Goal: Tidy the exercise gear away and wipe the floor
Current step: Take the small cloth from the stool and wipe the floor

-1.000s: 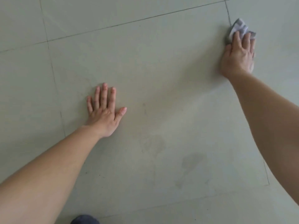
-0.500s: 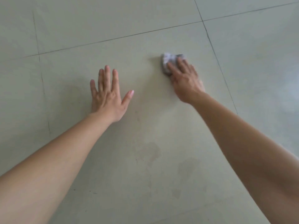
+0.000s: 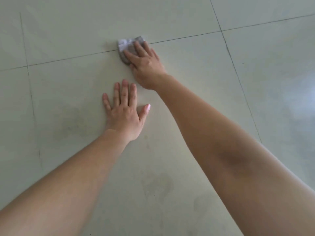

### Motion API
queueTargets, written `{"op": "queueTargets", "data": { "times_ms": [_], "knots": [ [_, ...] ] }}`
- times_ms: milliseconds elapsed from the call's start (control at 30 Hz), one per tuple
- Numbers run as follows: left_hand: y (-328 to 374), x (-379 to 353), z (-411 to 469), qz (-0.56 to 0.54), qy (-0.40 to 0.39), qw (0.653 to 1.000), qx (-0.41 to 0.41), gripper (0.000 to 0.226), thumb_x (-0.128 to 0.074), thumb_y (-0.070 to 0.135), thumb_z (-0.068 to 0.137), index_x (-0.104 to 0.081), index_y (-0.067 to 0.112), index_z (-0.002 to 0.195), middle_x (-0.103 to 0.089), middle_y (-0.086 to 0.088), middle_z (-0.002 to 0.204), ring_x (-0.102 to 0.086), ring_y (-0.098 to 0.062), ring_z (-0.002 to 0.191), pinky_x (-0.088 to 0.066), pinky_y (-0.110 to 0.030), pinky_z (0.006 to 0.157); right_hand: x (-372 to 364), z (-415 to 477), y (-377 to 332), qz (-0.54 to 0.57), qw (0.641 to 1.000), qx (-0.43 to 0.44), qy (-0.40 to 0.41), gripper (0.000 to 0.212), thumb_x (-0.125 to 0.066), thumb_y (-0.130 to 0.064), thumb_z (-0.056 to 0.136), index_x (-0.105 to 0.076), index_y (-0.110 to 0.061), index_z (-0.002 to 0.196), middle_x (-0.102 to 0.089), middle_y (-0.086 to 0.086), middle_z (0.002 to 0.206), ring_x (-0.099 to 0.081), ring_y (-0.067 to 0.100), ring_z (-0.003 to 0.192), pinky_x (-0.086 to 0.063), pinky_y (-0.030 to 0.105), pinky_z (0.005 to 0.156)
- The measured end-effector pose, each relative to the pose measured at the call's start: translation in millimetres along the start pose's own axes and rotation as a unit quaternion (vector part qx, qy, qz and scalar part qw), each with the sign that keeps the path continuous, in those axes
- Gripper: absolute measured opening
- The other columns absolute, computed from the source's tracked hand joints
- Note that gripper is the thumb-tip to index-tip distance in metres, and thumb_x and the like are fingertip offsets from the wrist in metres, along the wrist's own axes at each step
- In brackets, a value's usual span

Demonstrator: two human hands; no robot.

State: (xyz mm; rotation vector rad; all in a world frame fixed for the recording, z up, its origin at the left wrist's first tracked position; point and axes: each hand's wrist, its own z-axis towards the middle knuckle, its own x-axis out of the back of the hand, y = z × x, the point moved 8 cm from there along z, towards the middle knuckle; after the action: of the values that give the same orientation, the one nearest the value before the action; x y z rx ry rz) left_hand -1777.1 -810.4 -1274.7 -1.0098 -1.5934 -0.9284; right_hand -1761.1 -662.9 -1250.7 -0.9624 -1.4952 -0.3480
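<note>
A small folded grey cloth [image 3: 125,46] lies on the pale tiled floor [image 3: 187,17], across a grout line at upper centre. My right hand [image 3: 144,65] presses flat on it, fingers stretched out over the cloth and pointing up and left. Most of the cloth is hidden under that hand. My left hand [image 3: 125,111] rests palm down on the floor just below and left of the right hand, fingers spread and straight, holding nothing. No exercise gear is in view.
Large pale green-grey tiles fill the view, crossed by dark grout lines [image 3: 68,58]. Faint darker smudges [image 3: 158,184] mark the tile near my forearms. A bright glare patch [image 3: 303,103] lies at the right edge.
My right hand has slid the cloth from far right to the left, up to the grout line above my left hand. The left hand stays flat on the floor.
</note>
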Motion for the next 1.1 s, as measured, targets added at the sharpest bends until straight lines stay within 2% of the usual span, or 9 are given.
{"op": "queueTargets", "data": {
  "times_ms": [100, 167, 233, 333, 400, 733, 800, 933, 1100],
  "knots": [
    [0, 3, 0, 0.007, -0.004, 1.0, -0.001, 0.08, -0.013, 0.064, 0.093, -0.007, 0.014, 0.156, 0.003, -0.008, 0.164, 0.003, -0.029, 0.151, -0.001, -0.06, 0.117, -3, 2, -11, -0.018, 0.995, 0.096, -0.036, 0.049, -0.032, -0.034, 0.104, -0.028, -0.037, 0.153, -0.012, 0.001, 0.165, -0.005, 0.023, 0.152, -0.007, 0.035, 0.122],
    [0, 3, 1, 0.009, -0.008, 1.0, 0.002, 0.081, -0.01, 0.064, 0.092, -0.004, 0.015, 0.156, 0.004, -0.009, 0.164, 0.004, -0.029, 0.151, 0.0, -0.06, 0.117, 11, 0, 32, -0.012, 0.996, 0.086, -0.005, 0.048, -0.03, -0.038, 0.103, -0.034, -0.035, 0.151, -0.021, 0.003, 0.163, -0.015, 0.024, 0.151, -0.015, 0.035, 0.12],
    [1, 2, 2, 0.016, -0.008, 1.0, 0.002, 0.081, -0.005, 0.064, 0.092, -0.002, 0.015, 0.156, 0.005, -0.009, 0.164, 0.006, -0.029, 0.15, 0.001, -0.059, 0.117, 41, -4, 117, 0.028, 0.994, -0.074, 0.075, 0.055, -0.022, -0.045, 0.098, -0.037, -0.033, 0.15, -0.027, 0.005, 0.161, -0.024, 0.026, 0.147, -0.023, 0.031, 0.115],
    [0, 1, 1, 0.021, 0.001, 1.0, 0.003, 0.079, -0.003, 0.064, 0.094, -0.003, 0.015, 0.156, 0.004, -0.009, 0.164, 0.006, -0.028, 0.151, 0.001, -0.059, 0.117, 75, -49, 256, 0.033, 0.932, -0.346, 0.105, 0.054, -0.023, -0.041, 0.101, -0.023, -0.032, 0.154, -0.009, 0.008, 0.165, -0.008, 0.029, 0.151, -0.013, 0.036, 0.12],
    [0, 0, 3, 0.021, 0.003, 1.0, 0.001, 0.081, -0.006, 0.065, 0.093, -0.006, 0.015, 0.156, 0.002, -0.009, 0.164, 0.004, -0.029, 0.151, 0.0, -0.059, 0.117, 85, -77, 291, 0.037, 0.904, -0.417, 0.085, 0.055, -0.027, -0.037, 0.103, -0.018, -0.03, 0.156, -0.003, 0.01, 0.165, 0.0, 0.03, 0.152, -0.009, 0.04, 0.122],
    [-4, 0, 3, -0.001, 0.002, 1.0, 0.0, 0.08, -0.014, 0.063, 0.093, -0.014, 0.013, 0.155, -0.003, -0.01, 0.164, 0.0, -0.03, 0.15, -0.003, -0.062, 0.115, 12, -120, 113, 0.028, 0.98, -0.192, 0.04, 0.055, -0.031, -0.032, 0.103, -0.019, -0.032, 0.156, -0.002, 0.007, 0.166, 0.004, 0.027, 0.152, 0.001, 0.038, 0.123],
    [-2, 1, 3, -0.004, 0.004, 1.0, -0.005, 0.078, -0.016, 0.061, 0.095, -0.014, 0.012, 0.155, -0.003, -0.011, 0.164, 0.0, -0.032, 0.15, -0.002, -0.062, 0.114, 12, -151, 122, 0.026, 0.984, -0.174, 0.021, 0.052, -0.03, -0.033, 0.104, -0.019, -0.033, 0.156, -0.002, 0.005, 0.166, 0.003, 0.024, 0.152, -0.001, 0.037, 0.123],
    [-3, -1, 5, 0.024, -0.028, 0.999, 0.014, 0.078, -0.018, 0.06, 0.096, -0.006, 0.013, 0.156, 0.005, -0.009, 0.164, 0.006, -0.028, 0.15, 0.001, -0.059, 0.117, 27, -250, 201, 0.022, 0.965, -0.261, -0.008, 0.053, -0.027, -0.033, 0.106, -0.012, -0.034, 0.157, 0.002, 0.002, 0.166, 0.004, 0.021, 0.152, -0.01, 0.039, 0.122],
    [21, 12, -7, 0.022, -0.039, 0.998, 0.045, 0.072, -0.028, 0.05, 0.1, -0.011, 0.005, 0.155, 0.005, -0.013, 0.164, 0.003, -0.033, 0.15, -0.01, -0.061, 0.116, 38, -390, 287, -0.029, 0.927, -0.349, -0.134, 0.062, -0.03, -0.029, 0.103, 0.003, -0.035, 0.156, 0.007, 0.004, 0.166, 0.002, 0.021, 0.152, -0.026, 0.048, 0.115]
  ]
}}
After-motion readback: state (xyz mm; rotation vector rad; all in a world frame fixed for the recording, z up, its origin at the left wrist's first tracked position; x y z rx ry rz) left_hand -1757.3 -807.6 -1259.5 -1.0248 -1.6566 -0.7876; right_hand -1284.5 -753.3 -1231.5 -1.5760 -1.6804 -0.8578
